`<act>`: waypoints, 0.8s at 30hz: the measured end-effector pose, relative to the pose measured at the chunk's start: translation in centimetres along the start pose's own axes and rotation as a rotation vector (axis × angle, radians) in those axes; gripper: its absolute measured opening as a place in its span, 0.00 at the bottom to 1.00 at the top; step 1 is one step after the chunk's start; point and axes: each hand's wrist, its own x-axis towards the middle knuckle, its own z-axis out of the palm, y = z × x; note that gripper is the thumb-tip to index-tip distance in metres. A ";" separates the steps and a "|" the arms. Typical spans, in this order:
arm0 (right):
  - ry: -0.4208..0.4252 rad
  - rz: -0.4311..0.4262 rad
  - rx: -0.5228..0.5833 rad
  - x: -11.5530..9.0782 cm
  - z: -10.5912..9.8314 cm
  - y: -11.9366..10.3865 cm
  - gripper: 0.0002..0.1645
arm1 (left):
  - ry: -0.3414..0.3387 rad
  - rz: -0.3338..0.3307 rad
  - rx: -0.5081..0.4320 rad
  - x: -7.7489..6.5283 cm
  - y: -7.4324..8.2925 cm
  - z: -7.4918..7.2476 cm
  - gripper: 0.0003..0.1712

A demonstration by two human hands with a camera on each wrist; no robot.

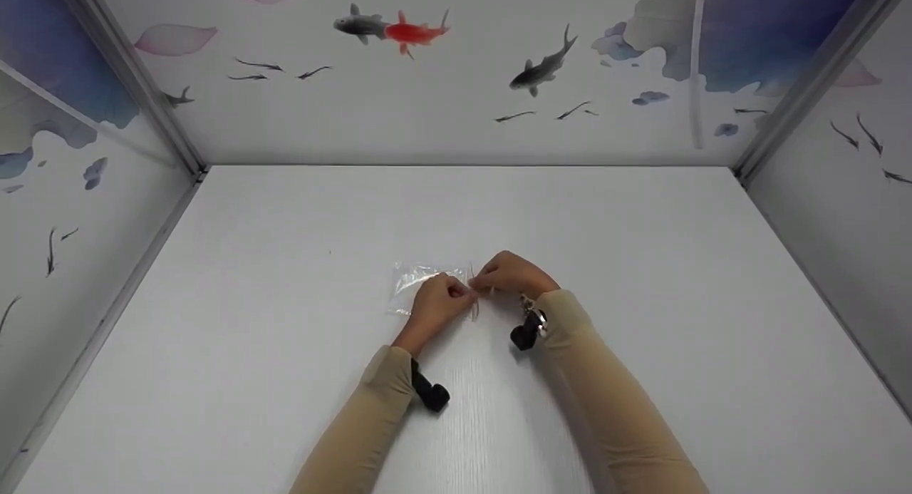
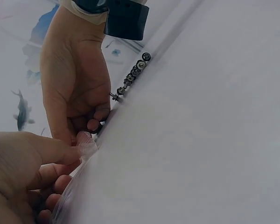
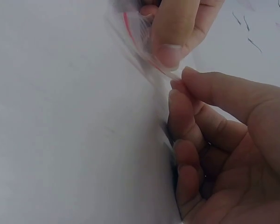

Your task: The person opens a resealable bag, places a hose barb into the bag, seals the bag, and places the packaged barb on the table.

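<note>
A clear zip-lock bag (image 1: 417,274) lies on the white table under my left hand (image 1: 436,303), its red-lined mouth facing right. In the right wrist view the red seal line (image 3: 127,25) runs along the bag's edge to the fingertips of both hands. My left hand pinches the bag near this edge between thumb and fingers. Close beside it, my right hand (image 1: 514,273) pinches the same edge between thumb and index finger, its other fingers curled loosely. The left wrist view shows the crinkled plastic (image 2: 87,145) between the two hands.
The white table (image 1: 285,408) is bounded by a back wall (image 1: 442,123) and side walls printed with fish. Metal posts (image 1: 153,88) stand at the back corners. Black wrist cameras (image 1: 431,394) sit on both wrists, and a beaded bracelet (image 2: 133,74) hangs at the right one.
</note>
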 end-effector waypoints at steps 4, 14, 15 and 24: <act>-0.017 0.004 0.002 -0.1 -0.1 0.0 0.16 | -0.018 -0.041 -0.027 -0.2 0.2 -0.2 0.07; -0.033 -0.011 -0.009 -0.3 -0.3 0.0 0.16 | -0.021 -0.077 -0.062 0.0 0.0 -0.2 0.05; -0.036 -0.008 -0.011 -0.3 -0.3 0.0 0.16 | -0.019 -0.078 -0.064 0.0 0.0 -0.2 0.05; -0.064 -0.004 -0.009 -0.4 -0.5 -0.2 0.17 | -0.017 -0.068 -0.074 -0.1 0.2 -0.3 0.04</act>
